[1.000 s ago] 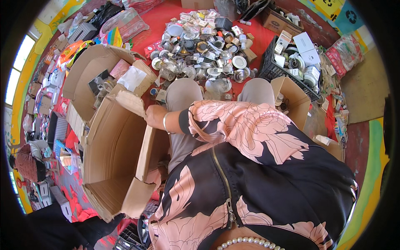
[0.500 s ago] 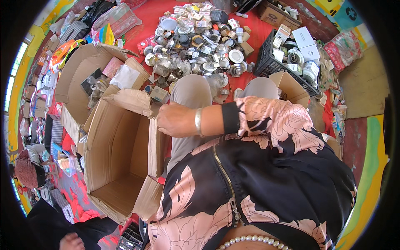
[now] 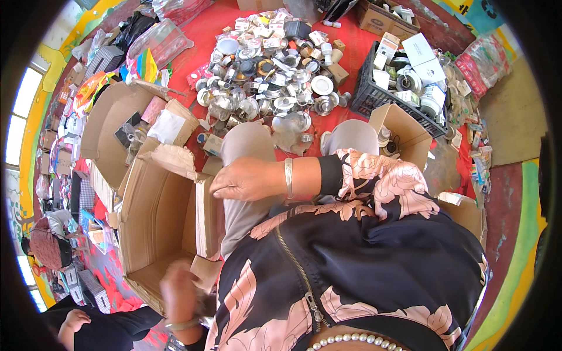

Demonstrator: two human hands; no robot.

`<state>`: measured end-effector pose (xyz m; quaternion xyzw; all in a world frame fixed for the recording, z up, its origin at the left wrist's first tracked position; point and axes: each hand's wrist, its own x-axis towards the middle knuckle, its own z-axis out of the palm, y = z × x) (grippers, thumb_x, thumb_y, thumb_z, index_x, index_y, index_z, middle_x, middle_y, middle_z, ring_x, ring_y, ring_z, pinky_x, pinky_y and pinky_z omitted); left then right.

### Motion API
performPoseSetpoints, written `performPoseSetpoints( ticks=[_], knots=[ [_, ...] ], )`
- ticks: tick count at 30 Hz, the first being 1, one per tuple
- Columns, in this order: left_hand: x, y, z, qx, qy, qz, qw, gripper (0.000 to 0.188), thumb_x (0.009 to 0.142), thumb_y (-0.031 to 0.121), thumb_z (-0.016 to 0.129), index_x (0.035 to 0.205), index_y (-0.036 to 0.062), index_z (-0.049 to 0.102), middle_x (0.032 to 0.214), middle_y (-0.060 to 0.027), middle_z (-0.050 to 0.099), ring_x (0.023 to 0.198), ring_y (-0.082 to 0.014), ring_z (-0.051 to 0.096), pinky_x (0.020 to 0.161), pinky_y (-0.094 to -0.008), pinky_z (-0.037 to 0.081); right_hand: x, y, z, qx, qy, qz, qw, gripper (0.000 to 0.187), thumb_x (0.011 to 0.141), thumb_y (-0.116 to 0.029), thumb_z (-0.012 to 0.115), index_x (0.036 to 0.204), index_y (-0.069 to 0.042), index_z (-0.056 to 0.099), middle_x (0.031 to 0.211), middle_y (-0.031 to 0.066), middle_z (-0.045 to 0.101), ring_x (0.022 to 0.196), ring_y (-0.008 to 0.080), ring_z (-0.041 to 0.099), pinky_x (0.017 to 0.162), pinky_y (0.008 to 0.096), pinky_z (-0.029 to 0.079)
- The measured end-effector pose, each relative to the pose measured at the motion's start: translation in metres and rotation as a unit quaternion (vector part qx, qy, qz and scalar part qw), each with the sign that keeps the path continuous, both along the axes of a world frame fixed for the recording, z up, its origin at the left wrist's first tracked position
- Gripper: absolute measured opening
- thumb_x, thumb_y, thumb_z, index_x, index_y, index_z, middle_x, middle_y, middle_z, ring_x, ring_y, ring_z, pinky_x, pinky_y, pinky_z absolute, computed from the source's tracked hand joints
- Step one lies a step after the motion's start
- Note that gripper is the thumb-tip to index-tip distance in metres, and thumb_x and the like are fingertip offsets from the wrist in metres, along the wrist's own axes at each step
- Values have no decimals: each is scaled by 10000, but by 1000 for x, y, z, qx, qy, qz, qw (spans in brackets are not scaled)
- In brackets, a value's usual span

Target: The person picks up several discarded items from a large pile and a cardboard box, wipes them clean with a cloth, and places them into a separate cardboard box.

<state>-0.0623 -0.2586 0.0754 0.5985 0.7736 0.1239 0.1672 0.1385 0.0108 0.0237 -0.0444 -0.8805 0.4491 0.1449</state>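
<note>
- As the head view looks down, the box (image 3: 153, 216) stands on the person's left, open, its bare inside showing.
- Its side flap (image 3: 209, 225) sticks up near the left knee (image 3: 249, 140); its torn flap (image 3: 170, 159) leans along the far edge.
- Reaching across the lap, the right hand (image 3: 249, 178) is above the left knee, its fingertips just beside the side flap. These fingers are bent and lie together; whether they touch the cardboard, I cannot tell.
- Over the box's near corner, the left hand (image 3: 178, 292) is blurred. Whether its fingers are apart, together or clamped on the edge, I cannot tell.
- Each wrist wears a bangle, the right one (image 3: 288, 178) the clearer.
- Just beyond the box is the rear box (image 3: 96, 126), holding a white bag (image 3: 167, 127) and a pink packet (image 3: 153, 109).
- Past the knees, a heap (image 3: 275, 70) of round fittings, clear parts and small cartons lies on red cloth (image 3: 345, 64).
- To its right sit a black crate (image 3: 366, 96), full of white cartons and round parts, and a smaller box (image 3: 418, 131) before it.
- At lower left are a co-worker's hand (image 3: 76, 320) and black clothing (image 3: 114, 330), well apart from the right hand.
</note>
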Motion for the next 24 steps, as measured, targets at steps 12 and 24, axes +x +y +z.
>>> performPoseSetpoints(
  ticks=[12,24],
  knots=[
    [151,310,-16,291,-453,-153,829,379,853,146,468,1192,-22,447,1151,-150,502,1037,-259,502,926,-351,370,62,52,-8,-609,275,-195,718,457,848,-365,558,1165,-51,461,1038,32,566,943,144,537,813,307,459],
    [67,555,-170,25,-89,-317,944,286,811,299,544,777,35,649,786,-114,632,719,-297,595,666,-351,468,172,115,-51,-564,400,-499,522,174,880,-257,504,901,-97,569,834,5,583,798,117,564,716,296,470]
  ],
)
